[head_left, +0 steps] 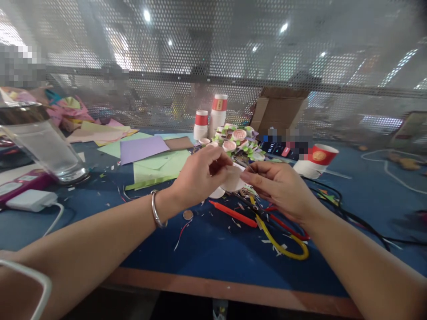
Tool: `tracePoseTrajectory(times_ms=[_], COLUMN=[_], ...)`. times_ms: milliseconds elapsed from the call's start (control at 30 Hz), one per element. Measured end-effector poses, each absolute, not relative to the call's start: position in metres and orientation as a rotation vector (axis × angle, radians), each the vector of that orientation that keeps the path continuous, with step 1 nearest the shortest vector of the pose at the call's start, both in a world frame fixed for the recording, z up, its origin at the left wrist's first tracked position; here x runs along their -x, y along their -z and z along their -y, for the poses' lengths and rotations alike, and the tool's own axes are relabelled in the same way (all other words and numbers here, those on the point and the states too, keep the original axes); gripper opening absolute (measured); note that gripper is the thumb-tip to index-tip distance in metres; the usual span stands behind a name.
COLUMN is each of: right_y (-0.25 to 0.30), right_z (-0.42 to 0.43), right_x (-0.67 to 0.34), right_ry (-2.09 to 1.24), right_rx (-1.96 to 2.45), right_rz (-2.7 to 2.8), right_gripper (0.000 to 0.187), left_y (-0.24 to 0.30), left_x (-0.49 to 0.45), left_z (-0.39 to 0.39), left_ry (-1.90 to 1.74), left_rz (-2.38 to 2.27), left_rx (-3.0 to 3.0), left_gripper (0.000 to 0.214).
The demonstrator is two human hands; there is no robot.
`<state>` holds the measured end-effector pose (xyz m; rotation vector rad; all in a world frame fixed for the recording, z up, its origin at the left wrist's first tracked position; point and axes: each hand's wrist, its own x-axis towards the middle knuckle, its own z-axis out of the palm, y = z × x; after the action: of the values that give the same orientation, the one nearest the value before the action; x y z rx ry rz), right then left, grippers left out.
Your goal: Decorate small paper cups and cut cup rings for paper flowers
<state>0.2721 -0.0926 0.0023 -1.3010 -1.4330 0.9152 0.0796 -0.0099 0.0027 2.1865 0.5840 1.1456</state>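
Observation:
A round white paper piece is held up over the middle of the table. My left hand has its thumb and fingers closed on the piece's left side. On the other side, my right hand is pinched at the paper's right edge; something thin and dark shows by its fingertips, too small to name. Just behind the hands is a cluster of small round paper pieces with green trim. Below them lie an orange pen-like tool and scissors with red and yellow handles, partly hidden by my right hand.
Stacked paper cups stand at the back, and another red-and-white cup stack lies right. Coloured paper sheets, a clear glass of water, a white charger, a phone, cables and paper scraps cover the blue table.

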Motion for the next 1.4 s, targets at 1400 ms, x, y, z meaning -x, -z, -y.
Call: tracePoseTrajectory(times_ms=[1400], right_y=[-0.003], right_z=[0.089], right_x=[-0.28], right_ry=[-0.861], right_rx=[1.35], right_rz=[1.374], right_gripper=[0.049], left_y=[0.009], left_x=[-0.084], left_z=[-0.009], left_ry=[-0.72], left_rz=[-0.171], left_rx=[-1.372], left_gripper=[0.051])
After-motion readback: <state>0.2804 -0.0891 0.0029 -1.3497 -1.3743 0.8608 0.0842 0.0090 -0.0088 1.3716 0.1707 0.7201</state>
